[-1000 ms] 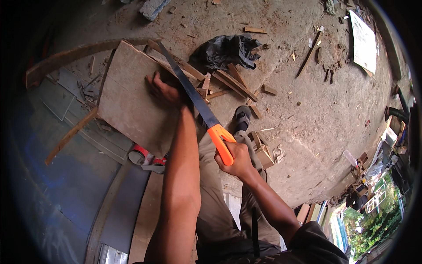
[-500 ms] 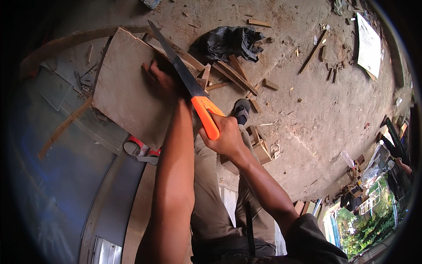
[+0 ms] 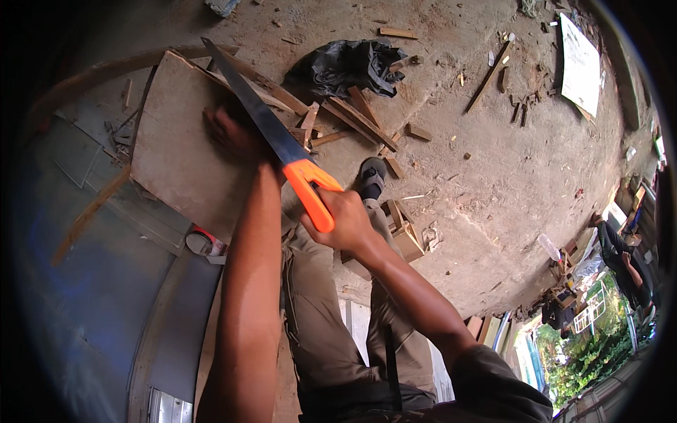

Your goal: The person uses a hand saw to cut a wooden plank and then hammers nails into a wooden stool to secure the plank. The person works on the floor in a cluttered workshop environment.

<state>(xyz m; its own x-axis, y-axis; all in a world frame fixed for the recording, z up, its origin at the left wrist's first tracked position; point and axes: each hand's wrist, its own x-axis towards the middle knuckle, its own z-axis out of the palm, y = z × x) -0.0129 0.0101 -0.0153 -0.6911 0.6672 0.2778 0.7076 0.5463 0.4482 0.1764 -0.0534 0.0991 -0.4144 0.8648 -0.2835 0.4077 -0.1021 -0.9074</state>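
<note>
My right hand (image 3: 342, 220) is wrapped round the orange handle (image 3: 305, 182) of a handsaw. Its long dark blade (image 3: 247, 97) slants up and to the left, passing over my left forearm and wrist. My left hand (image 3: 236, 132) lies in shadow behind the blade. Its fingers are spread on the pale flat board (image 3: 185, 151), near the board's right edge; the thumb is hidden. Strips of wood (image 3: 278, 92) run along that edge, just beyond the blade. Whether the teeth touch any wood cannot be made out.
A crumpled black plastic bag (image 3: 345, 67) and loose wood offcuts (image 3: 360, 120) lie past the board. My shoe (image 3: 371, 176) stands near a small wooden box (image 3: 405, 243). A white sheet (image 3: 580, 67) is far right. Another person (image 3: 624, 264) is at the right rim.
The whole view has shifted, so most things sit further left. Against the board, the saw has moved slightly left and its tip lies nearer the board's far corner. My left hand stays on the board.
</note>
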